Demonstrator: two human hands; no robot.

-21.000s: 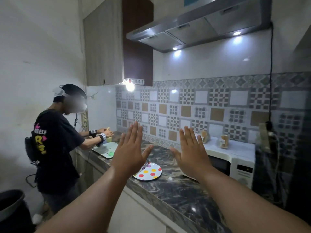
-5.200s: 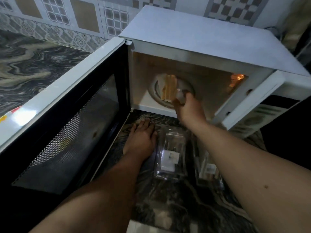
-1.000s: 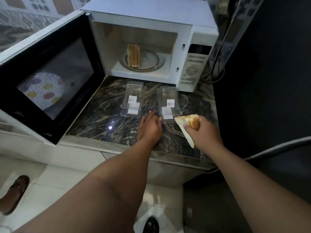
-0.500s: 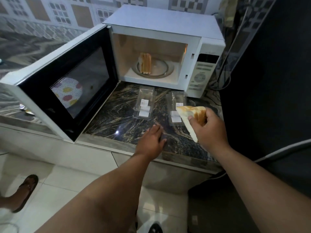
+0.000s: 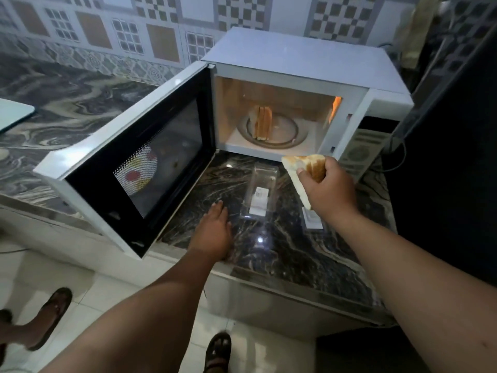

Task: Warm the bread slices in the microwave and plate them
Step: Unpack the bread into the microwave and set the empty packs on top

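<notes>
The white microwave (image 5: 301,59) stands on the marble counter with its door (image 5: 134,162) swung wide open to the left and its inside lit. Bread slices (image 5: 262,122) stand on edge on the glass turntable (image 5: 285,130). My right hand (image 5: 326,188) is shut on more bread slices (image 5: 302,169), held in the air just below the microwave's opening. My left hand (image 5: 213,232) lies flat, palm down, on the counter beneath the open door. A spotted plate (image 5: 135,170) shows through the door's mesh window.
Two clear plastic bread packs (image 5: 259,192) lie on the counter (image 5: 282,246) in front of the microwave, one partly behind my right hand. A dark tall appliance (image 5: 451,170) closes off the right. Another person's sandalled foot (image 5: 49,316) is on the floor at left.
My right hand has lifted the bread slices up and forward toward the microwave opening. My left hand stays flat on the counter. My view has come closer to the counter.
</notes>
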